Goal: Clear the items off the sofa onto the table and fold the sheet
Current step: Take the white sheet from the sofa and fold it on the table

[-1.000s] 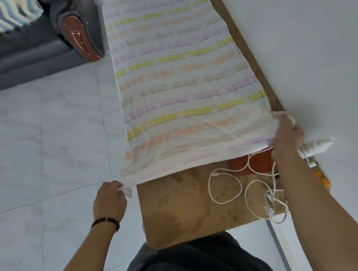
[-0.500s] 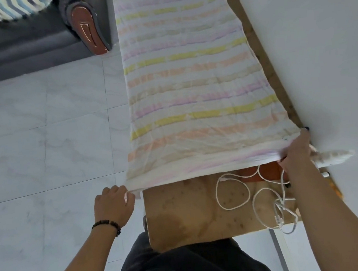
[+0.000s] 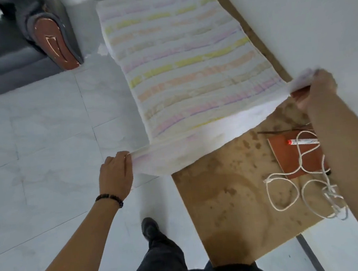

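Sheet (image 3: 189, 75): white, pastel-striped, near edge lifted.

The sheet (image 3: 189, 68) hides the far table (image 3: 224, 207), its far end cut off at the top edge.

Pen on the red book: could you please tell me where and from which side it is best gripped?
Probably pinch the white barrel of the pen from above, fingers across its thin width, just past where the cable crosses it, away from the red tip. It lies flat on the book, so no side gives room underneath.
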`<action>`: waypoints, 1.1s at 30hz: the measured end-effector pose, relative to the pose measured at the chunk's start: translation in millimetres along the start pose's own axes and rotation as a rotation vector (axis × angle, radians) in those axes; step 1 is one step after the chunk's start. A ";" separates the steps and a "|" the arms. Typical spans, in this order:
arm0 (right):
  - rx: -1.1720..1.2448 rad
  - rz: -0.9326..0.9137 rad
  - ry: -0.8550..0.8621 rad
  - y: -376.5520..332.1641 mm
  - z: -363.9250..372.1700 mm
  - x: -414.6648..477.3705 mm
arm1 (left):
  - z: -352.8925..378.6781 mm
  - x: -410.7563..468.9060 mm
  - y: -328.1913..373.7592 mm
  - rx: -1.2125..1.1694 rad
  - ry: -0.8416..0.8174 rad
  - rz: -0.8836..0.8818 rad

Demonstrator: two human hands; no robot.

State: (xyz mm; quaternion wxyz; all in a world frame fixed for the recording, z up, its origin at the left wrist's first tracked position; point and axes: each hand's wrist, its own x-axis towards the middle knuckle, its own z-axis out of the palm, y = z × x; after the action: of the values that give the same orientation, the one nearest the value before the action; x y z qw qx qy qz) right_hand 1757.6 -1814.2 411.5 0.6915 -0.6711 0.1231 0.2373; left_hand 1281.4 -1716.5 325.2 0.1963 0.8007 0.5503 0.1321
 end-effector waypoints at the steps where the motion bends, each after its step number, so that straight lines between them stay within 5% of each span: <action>1: 0.027 -0.013 0.022 -1.0 9.4 -6.4 | -2.8 11.7 -9.3 -0.041 -0.021 -0.008; 17: 0.008 -0.004 -0.018 -15.9 169.3 -50.9 | -67.9 201.8 -88.2 -0.130 -0.112 -0.159; 33: -0.135 0.015 -0.054 -22.5 391.3 160.8 | -31.3 474.7 -85.6 0.131 -0.223 -0.208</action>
State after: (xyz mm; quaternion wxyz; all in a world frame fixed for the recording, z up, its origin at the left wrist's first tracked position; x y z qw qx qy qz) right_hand 1848.5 -1401.7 379.4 0.6458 -0.7087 0.0930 0.2682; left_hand 1367.6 -1241.1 311.4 0.2163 0.7603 0.6123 -0.0148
